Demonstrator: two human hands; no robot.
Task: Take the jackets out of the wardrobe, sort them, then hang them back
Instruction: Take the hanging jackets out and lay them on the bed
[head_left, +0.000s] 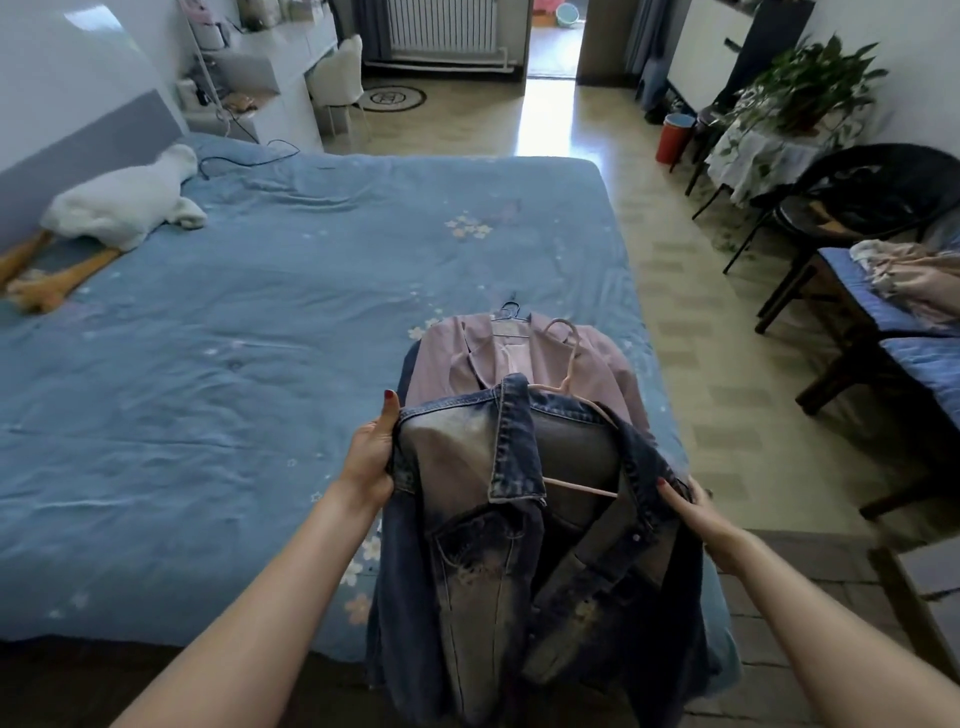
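Observation:
A faded blue denim jacket (519, 545) on a pink hanger (571, 384) hangs over the near right corner of the bed. My left hand (371, 457) grips its left shoulder, thumb on top. Its right shoulder is held by my right hand (691, 506). Behind it on the bed lies a pale pink jacket (467, 358) on a dark wire hanger (511, 312). The wardrobe is out of view.
The bed (285, 322) with a blue floral cover fills the left and middle; a white goose plush (124, 200) lies by the headboard. To the right are tiled floor, a black chair (872, 202), cushioned benches with clothes (914, 280), a plant table and a red bin (674, 137).

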